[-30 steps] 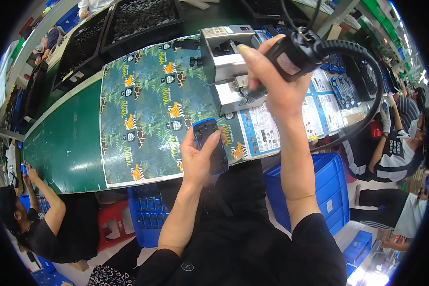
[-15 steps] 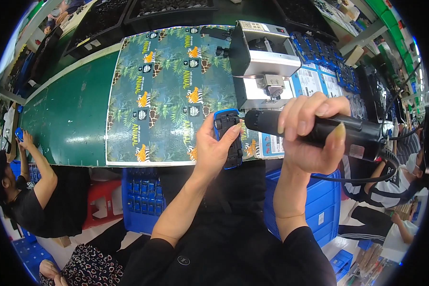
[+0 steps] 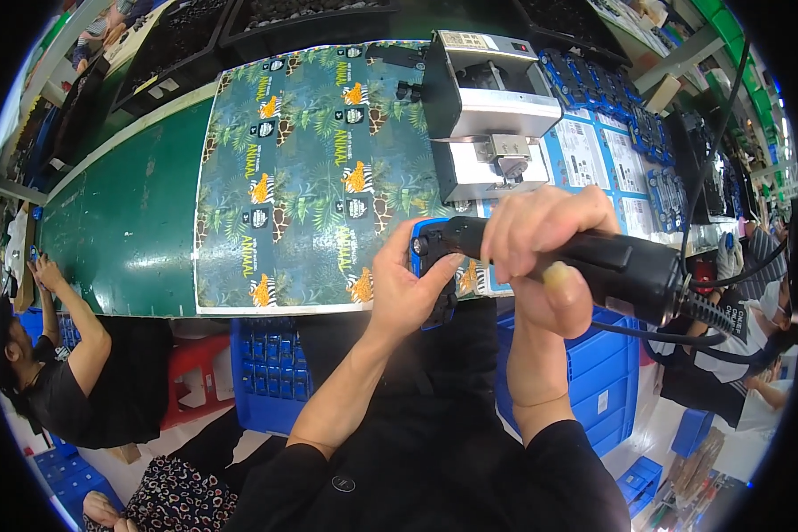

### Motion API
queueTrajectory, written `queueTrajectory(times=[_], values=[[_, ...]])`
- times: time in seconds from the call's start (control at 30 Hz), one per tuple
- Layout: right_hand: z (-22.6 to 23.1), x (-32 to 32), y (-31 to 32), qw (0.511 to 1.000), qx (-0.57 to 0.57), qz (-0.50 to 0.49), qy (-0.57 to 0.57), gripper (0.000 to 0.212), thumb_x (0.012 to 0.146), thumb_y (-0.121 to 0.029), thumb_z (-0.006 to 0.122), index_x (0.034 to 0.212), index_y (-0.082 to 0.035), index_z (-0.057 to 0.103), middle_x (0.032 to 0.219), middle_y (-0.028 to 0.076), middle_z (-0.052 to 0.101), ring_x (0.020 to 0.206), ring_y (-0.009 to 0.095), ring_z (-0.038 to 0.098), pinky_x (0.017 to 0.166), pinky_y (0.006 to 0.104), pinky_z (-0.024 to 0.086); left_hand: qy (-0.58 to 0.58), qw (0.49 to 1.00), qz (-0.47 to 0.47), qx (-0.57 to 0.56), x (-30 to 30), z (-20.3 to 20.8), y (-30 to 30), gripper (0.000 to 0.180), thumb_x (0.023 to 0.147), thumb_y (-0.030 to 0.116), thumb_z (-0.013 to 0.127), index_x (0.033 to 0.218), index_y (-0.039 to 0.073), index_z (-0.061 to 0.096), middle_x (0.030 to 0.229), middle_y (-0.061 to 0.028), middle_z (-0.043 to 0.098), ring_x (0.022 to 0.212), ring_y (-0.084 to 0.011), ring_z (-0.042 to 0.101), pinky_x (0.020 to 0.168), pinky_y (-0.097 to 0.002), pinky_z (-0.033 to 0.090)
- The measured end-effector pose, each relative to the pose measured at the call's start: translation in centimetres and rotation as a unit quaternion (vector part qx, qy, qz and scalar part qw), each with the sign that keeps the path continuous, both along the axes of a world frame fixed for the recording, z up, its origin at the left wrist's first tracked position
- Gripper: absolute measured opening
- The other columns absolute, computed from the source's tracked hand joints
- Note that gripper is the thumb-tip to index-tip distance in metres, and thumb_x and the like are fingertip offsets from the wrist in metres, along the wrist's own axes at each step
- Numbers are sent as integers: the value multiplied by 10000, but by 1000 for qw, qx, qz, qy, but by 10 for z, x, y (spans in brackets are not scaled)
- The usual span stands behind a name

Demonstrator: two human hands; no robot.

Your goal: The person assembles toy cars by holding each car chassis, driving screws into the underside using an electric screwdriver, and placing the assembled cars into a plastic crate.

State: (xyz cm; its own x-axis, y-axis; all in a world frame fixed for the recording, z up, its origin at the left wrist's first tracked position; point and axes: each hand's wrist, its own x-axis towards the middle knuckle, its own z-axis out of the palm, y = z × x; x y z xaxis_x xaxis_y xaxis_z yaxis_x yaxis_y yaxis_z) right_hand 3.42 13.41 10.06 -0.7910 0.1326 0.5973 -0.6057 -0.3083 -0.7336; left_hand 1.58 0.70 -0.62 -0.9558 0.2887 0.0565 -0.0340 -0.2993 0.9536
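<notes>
My left hand (image 3: 399, 293) is closed round a blue and black toy car body (image 3: 432, 252), its dark underside facing up at the table's near edge. In my right hand (image 3: 550, 248) is a black electric screwdriver (image 3: 625, 275), lying nearly level with its cable trailing right. The screwdriver's nose reaches the upper end of the toy car. Whether the bit sits in a screw is hidden. Just beyond my hands stands a silver metal box machine (image 3: 496, 115) that looks like a screw feeder.
A printed animal-pattern sheet (image 3: 310, 177) covers the green table (image 3: 142, 213). Several blue toy car parts (image 3: 585, 84) lie at the back right. Black trays (image 3: 319, 19) line the far side. Blue crates (image 3: 270, 412) stand below. A co-worker (image 3: 62, 372) sits at left.
The screwdriver's nose has moved left onto the toy car, and my right hand has shifted left with it. The toy car has tilted and dropped slightly nearer to me.
</notes>
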Motion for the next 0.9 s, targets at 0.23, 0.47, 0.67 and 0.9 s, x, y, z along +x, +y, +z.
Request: queueTrajectory(times=[0.23,0.47,0.67,0.9], values=[[-9,5,0,998,-4,-57,28,319,813,-307,682,912,-76,486,665,34,536,517,145,526,559,301,473,-12,1000,-17,3,-1,2,-1,319,821,1,719,1117,-18,601,968,-51,674,874,-93,606,805,-267,501],[-7,15,4,998,-38,-22,41,303,768,-155,765,903,-60,511,699,66,553,597,170,525,616,331,467,13,1000,-11,-7,3,1,1,307,821,-4,715,1109,-23,612,970,-49,672,880,-96,608,804,-270,503],[13,3,28,986,-52,-24,158,275,883,-235,633,991,-27,490,710,86,530,576,191,532,579,345,493,-123,987,30,100,-16,12,-8,285,862,37,703,1126,7,600,1002,-96,674,874,-159,650,835,-354,560],[30,-40,63,978,-13,-192,84,156,875,-55,652,940,-1,521,644,78,559,508,162,544,545,324,501,-183,961,6,207,-34,7,-14,458,843,-10,653,1259,48,472,1147,-180,629,990,-291,675,798,-453,611]])
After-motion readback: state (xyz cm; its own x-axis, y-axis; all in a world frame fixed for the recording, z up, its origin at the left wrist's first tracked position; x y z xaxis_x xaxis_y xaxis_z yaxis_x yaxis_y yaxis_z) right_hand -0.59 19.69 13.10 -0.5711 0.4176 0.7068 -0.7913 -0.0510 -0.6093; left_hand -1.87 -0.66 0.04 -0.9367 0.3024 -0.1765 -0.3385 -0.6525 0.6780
